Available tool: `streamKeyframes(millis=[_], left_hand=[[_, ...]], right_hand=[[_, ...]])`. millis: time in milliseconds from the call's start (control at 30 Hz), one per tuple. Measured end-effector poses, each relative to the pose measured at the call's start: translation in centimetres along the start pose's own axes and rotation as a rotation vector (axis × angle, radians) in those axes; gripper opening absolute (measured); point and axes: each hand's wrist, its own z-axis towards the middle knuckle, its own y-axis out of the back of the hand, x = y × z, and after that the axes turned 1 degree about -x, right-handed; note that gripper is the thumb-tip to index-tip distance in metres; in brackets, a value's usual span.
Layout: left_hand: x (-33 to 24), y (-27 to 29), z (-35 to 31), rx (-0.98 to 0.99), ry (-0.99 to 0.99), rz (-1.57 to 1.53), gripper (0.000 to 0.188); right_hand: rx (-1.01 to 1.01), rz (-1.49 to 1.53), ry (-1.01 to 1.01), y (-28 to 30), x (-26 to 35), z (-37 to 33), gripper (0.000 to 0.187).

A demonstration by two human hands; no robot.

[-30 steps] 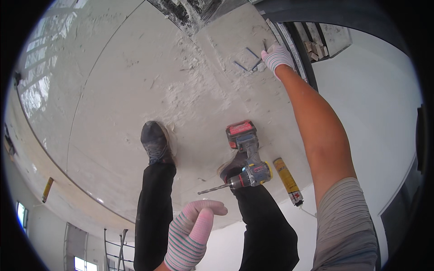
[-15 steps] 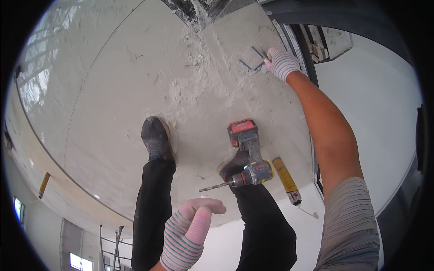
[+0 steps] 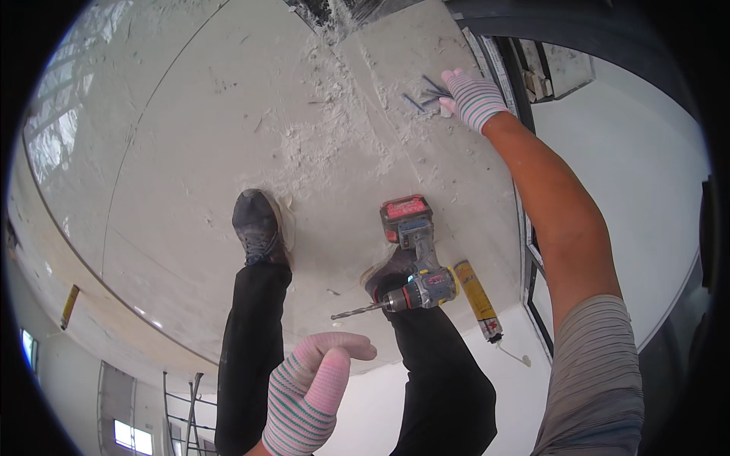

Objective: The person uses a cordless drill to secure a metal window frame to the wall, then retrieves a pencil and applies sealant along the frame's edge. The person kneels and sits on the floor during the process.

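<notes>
My right hand (image 3: pixel 475 100), in a striped pink-and-white glove, reaches to the floor at the upper right. Its thumb and fingers are apart around the near ends of several thin dark rods (image 3: pixel 414 103); no firm grip shows. My left hand (image 3: pixel 310 387), gloved alike, is raised at the lower middle. Its fingers are bent over and the thumb is pressed against them; whatever they may hold is hidden. A cordless drill (image 3: pixel 430 289) with a red-and-black battery and a long spiral bit (image 3: pixel 356 312) lies by my right shoe (image 3: pixel 391 272), the bit pointing left.
Pale dust and crumbs (image 3: pixel 334 125) spread over the grey floor (image 3: pixel 190 167). A yellow foam can (image 3: pixel 477 296) with a thin tube lies right of the drill. A dark frame (image 3: pixel 508 72) edges the right side. My left shoe (image 3: pixel 257 224) is at centre-left; a metal ladder-like frame (image 3: pixel 190 414) stands lower left.
My right hand's fingers have spread, and the rods beside it have shifted closer together. My left hand keeps its bent pose. The whole view has moved slightly.
</notes>
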Motion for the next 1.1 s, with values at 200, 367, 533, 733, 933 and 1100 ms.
streamKeyframes(millis=[200,367,533,733,933,1100], left_hand=[[0.0,0.1,0.2,0.009,-0.006,0.005,0.039],[-0.3,0.1,0.2,0.004,0.009,0.029,0.041],[0.0,0.3,0.2,0.006,-0.001,-0.008,0.041],[0.3,0.9,0.2,0.026,-0.004,-0.024,0.042],[0.3,1.4,0.2,0.027,-0.006,-0.024,0.041],[0.2,1.7,0.2,0.043,-0.014,-0.037,0.04]], right_hand=[[0.021,0.035,0.04,0.0,1.1,1.4,0.03],[0.136,0.036,-0.134,0.1,2.5,2.2,0.03],[0.231,0.128,-0.409,2.0,4.8,2.3,0.033],[0.202,0.205,-0.522,1.6,4.4,2.1,0.034],[0.179,0.342,-0.423,1.1,4.3,2.0,0.033],[0.184,0.241,-0.285,0.0,7.0,2.4,0.032]])
